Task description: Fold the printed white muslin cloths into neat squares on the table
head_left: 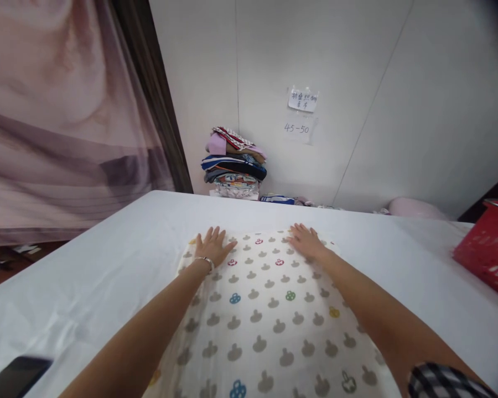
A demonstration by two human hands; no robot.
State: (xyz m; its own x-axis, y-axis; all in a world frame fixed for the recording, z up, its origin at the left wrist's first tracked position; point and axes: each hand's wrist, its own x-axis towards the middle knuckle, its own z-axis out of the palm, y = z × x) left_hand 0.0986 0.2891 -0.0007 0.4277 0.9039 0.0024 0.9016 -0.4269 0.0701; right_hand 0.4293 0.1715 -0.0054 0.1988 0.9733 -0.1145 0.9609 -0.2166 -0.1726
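Observation:
A white cloth with grey and coloured apple prints (265, 315) lies spread flat on the white table (108, 265) in front of me. My left hand (213, 246) rests flat on its far left corner, fingers spread, a bracelet at the wrist. My right hand (305, 240) lies flat on the far right corner, fingers stretched out. Neither hand holds anything; both press on the cloth's far edge.
A stack of folded clothes (234, 163) sits against the white wall beyond the table. A red basket (487, 251) stands at the right edge. A dark phone (16, 376) lies at the near left corner. A pinkish curtain (66, 121) hangs on the left.

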